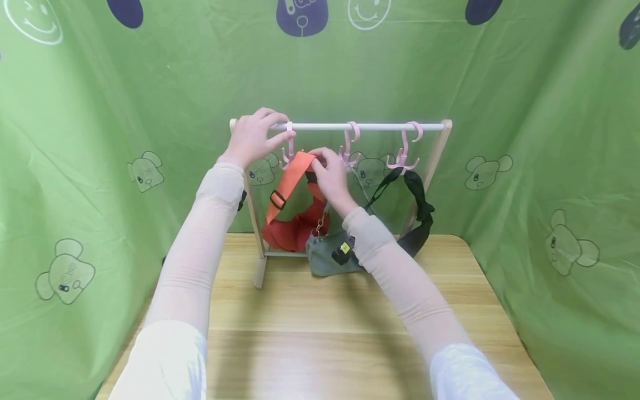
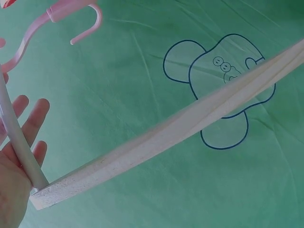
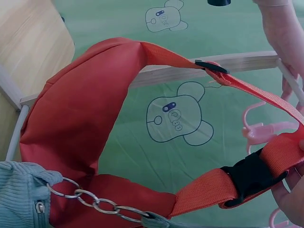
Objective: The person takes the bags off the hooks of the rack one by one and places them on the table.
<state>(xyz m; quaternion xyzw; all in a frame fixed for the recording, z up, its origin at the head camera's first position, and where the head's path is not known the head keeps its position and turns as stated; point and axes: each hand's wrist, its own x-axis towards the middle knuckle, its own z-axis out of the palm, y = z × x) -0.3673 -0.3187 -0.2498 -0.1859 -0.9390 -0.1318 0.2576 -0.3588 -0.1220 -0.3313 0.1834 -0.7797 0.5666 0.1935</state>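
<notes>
My left hand (image 1: 252, 136) is at the left end of the white rod (image 1: 320, 126), thumb and forefinger pinching the top of a pink hook (image 1: 291, 145). Its other fingers stretch out behind the rod in the left wrist view. With its fingertips, my right hand (image 1: 332, 178) pinches the orange strap (image 1: 295, 175) of a red waist bag (image 3: 85, 104), just right of and below that hook's prongs. A black buckle (image 3: 249, 175) sits on the strap by the right fingers. The bag's body hangs low in the rack, partly behind a grey-green bag.
From the middle pink hook (image 1: 348, 150) hangs the grey-green corduroy bag (image 1: 325, 258) with a chain (image 3: 102, 205). A black bag (image 1: 417, 239) hangs from the right hook (image 1: 402, 158). The rack's wooden legs (image 1: 260, 272) stand on a wooden table (image 1: 280, 316), with green curtain (image 1: 190, 83) around.
</notes>
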